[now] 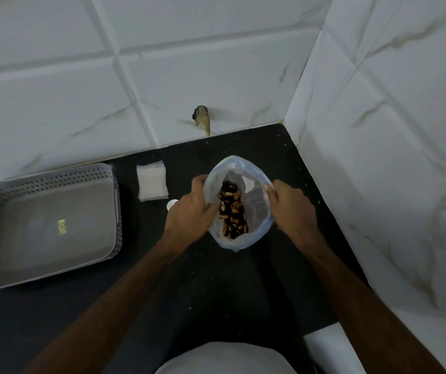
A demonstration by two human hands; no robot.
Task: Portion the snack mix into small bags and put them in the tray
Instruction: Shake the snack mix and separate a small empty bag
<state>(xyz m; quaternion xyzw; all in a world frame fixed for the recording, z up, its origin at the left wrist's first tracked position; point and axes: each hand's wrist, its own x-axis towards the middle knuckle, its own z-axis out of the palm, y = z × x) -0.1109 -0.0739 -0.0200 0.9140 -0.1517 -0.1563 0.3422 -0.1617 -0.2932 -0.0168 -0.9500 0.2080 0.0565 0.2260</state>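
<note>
Two bare forearms, no sleeves visible up to the frame edge; left hand (189, 211) and right hand (292, 206) bare, no gloves, rings, watch or bands seen; pale grey-white garment (227, 360) at bottom centre

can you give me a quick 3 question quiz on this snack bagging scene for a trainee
1. True or false: the tray already holds filled small bags.
2. What are the left hand and right hand gripping? A) the tray B) the big bag of snack mix C) the stack of small bags
3. Fill in: the stack of small bags lies between the tray and the ____.

Key
1. False; no bags show in it.
2. B, at opposite sides of its open rim.
3. Big bag.
</note>
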